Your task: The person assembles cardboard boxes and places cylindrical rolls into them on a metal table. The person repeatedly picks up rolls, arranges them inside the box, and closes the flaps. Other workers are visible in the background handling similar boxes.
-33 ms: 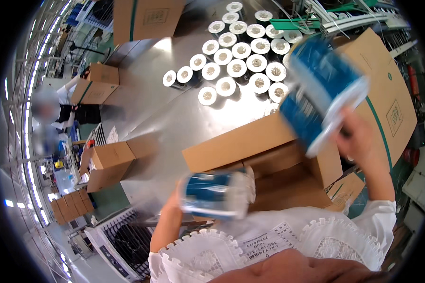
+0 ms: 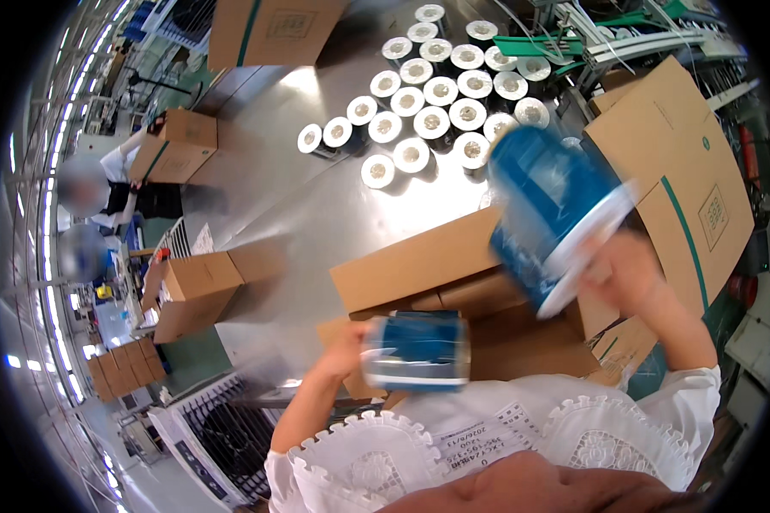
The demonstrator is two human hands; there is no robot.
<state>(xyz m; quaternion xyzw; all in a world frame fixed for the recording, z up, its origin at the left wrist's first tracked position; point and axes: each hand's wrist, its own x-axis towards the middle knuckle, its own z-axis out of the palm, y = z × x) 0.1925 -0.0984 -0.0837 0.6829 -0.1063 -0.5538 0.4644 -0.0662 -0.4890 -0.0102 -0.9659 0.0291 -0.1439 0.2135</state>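
Observation:
My left hand (image 2: pixel 344 349) is closed on one end of a blue cylinder with a white rim (image 2: pixel 416 346), above the near left side of an open carton (image 2: pixel 423 261). My right hand (image 2: pixel 626 275) grips the white-rimmed ends of two similar blue cylinders, an upper blue cylinder (image 2: pixel 558 181) and a lower blue cylinder (image 2: pixel 515 248). Both are tilted and smeared by motion, over the carton's far right corner. Brown cardboard shows inside the carton; part of its inside is hidden by what I hold.
Several white-topped cylinders (image 2: pixel 431 122) stand grouped on the metal table (image 2: pixel 265 201). A large carton (image 2: pixel 672 162) is at the right, another carton (image 2: pixel 274 32) at the far left. Green and metal racks (image 2: pixel 607 43) border the far right. Another person (image 2: pixel 115 171) handles a carton at left.
The cylinders in my right hand have moved left and nearer to me. The cylinder in my left hand has shifted slightly right and turned.

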